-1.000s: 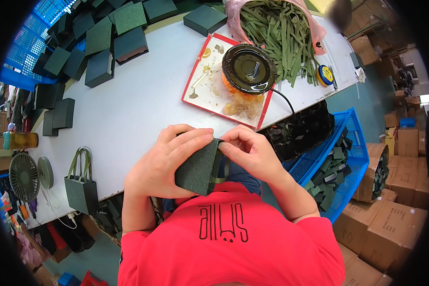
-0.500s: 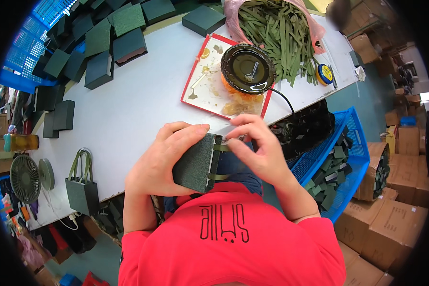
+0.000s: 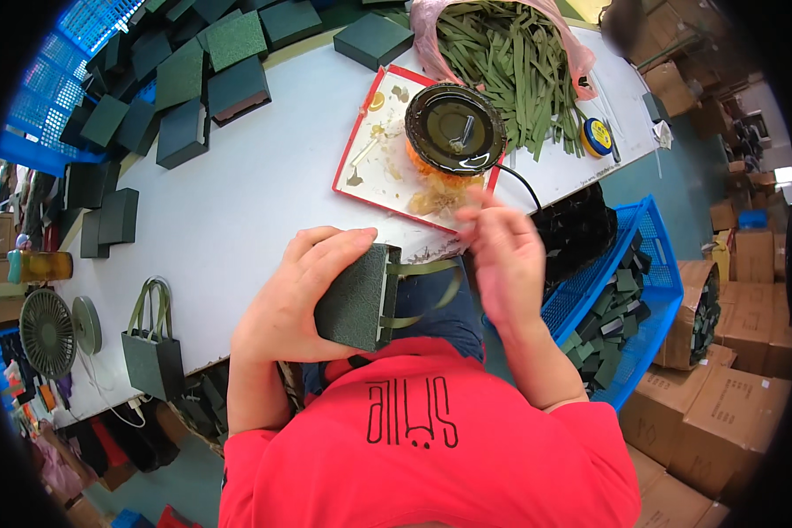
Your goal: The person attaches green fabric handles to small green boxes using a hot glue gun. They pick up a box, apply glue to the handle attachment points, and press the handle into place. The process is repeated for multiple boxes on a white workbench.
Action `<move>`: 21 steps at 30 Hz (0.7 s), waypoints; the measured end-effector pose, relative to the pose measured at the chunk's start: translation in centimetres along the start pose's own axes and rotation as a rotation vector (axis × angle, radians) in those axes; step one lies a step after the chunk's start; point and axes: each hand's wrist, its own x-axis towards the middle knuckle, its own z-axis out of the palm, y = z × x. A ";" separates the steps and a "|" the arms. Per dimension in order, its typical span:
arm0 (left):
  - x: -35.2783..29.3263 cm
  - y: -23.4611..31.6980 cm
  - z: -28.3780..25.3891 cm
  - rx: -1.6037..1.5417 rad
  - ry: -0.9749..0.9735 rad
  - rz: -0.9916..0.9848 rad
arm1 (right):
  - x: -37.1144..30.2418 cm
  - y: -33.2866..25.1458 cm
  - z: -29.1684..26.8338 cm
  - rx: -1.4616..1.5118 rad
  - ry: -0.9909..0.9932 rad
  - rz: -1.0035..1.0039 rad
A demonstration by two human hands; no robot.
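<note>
My left hand (image 3: 290, 304) is wrapped around a dark green textured box-shaped bag (image 3: 350, 304), held on its side just above my lap. From the bag's open side a green ribbon handle (image 3: 431, 267) curves out in a loop. My right hand (image 3: 509, 251) is raised apart from the bag, near the lower right corner of a red-edged white tray (image 3: 383, 182). Its fingers are bent and blurred, and whether anything is between them is unclear. On that tray stands a round dark pan (image 3: 456, 165) of brownish liquid, with amber drips around it.
A pink plastic bag (image 3: 427, 40) spills green ribbon strips (image 3: 524, 79). Dark green boxes (image 3: 182, 132) crowd the far left. A finished-looking handled bag (image 3: 152, 363) and a fan (image 3: 47, 331) stand at left. Right of me is a blue crate (image 3: 664, 304) of green pieces, beside cartons (image 3: 726, 414).
My right hand has left the ribbon at the bag's opening and moved up and right toward the tray. The ribbon loop now stands out freely. My left hand keeps its hold.
</note>
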 end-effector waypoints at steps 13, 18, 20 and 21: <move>-3.0 -1.7 -2.8 0.612 0.371 -0.536 | 7.1 -4.3 -9.0 -0.535 0.376 -0.329; -5.7 -3.2 -4.4 0.664 0.332 -0.717 | 11.1 -2.2 -12.9 -0.981 0.404 -0.329; -6.2 -3.8 -5.2 0.552 0.365 -0.726 | 12.2 -1.8 -12.4 -1.024 0.389 -0.305; -6.1 -3.7 -5.3 0.484 0.384 -0.827 | 12.7 -1.7 -11.9 -1.047 0.369 -0.280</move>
